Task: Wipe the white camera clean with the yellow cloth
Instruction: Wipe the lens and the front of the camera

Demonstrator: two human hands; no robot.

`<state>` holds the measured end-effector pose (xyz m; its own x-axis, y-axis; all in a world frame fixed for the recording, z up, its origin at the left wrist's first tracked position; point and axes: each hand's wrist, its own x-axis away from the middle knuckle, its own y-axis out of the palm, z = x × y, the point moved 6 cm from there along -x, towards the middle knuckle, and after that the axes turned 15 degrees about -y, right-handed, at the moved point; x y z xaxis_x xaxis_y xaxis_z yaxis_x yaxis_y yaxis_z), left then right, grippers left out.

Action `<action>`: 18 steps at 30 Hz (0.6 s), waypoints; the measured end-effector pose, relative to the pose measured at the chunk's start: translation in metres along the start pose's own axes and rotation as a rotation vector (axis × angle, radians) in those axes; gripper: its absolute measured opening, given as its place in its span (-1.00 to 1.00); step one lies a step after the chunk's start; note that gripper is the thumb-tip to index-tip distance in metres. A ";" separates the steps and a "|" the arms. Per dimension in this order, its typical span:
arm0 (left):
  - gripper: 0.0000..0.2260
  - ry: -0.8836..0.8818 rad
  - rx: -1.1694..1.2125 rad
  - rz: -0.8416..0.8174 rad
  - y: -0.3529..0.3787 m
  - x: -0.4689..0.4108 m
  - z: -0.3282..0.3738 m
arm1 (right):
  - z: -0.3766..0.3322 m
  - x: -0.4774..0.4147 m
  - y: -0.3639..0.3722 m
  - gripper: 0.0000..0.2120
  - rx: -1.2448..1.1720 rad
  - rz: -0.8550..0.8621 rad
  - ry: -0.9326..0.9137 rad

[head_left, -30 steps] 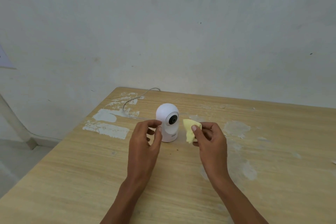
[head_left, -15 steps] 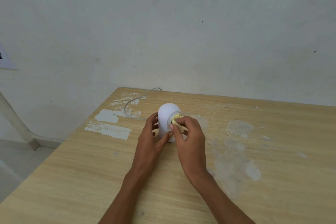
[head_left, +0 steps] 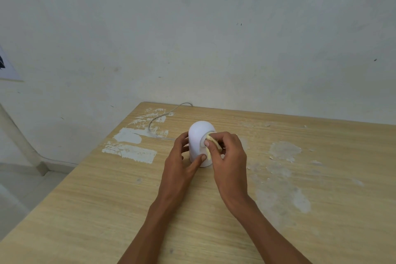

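White camera (head_left: 198,135) stands upright on the wooden worktop (head_left: 107,199), near the far edge, w/ its rounded top up. Left hand (head_left: 182,163) is wrapped around the camera's left side & base: thumb lies across the lower front, fingers curl behind the body, so it's closed on the camera. Right hand (head_left: 227,156) sits just beside it on the right, fingers pinched together on the yellow cloth (head_left: 212,143), pressing the bunched cloth against the camera's front face where the lens ring is; lens itself is hidden by cloth & fingertips. Only a small bit of cloth shows between the fingers. A thin white cable (head_left: 162,113) runs from behind the camera toward the worktop's back edge. Worktop has pale scraped patches (head_left: 128,152) left of the camera and more to the right. Plain white wall (head_left: 214,38) behind.
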<state>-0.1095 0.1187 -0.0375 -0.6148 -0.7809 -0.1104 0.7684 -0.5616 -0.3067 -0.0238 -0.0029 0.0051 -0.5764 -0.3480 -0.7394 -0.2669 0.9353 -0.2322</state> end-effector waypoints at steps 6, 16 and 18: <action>-0.43 0.006 -0.006 0.006 0.000 0.001 0.000 | 0.015 0.006 -0.005 -0.97 -0.014 0.011 0.057; -0.44 0.017 -0.023 0.016 0.000 0.001 0.000 | 0.010 0.003 -0.007 -0.93 -0.044 0.008 -0.006; -0.44 0.015 -0.024 0.020 0.000 0.001 0.000 | 0.013 0.000 -0.010 -0.92 -0.063 0.043 0.028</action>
<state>-0.1096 0.1179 -0.0376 -0.6022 -0.7876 -0.1305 0.7761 -0.5394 -0.3267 -0.0115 -0.0115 -0.0006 -0.6097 -0.3104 -0.7293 -0.2894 0.9438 -0.1597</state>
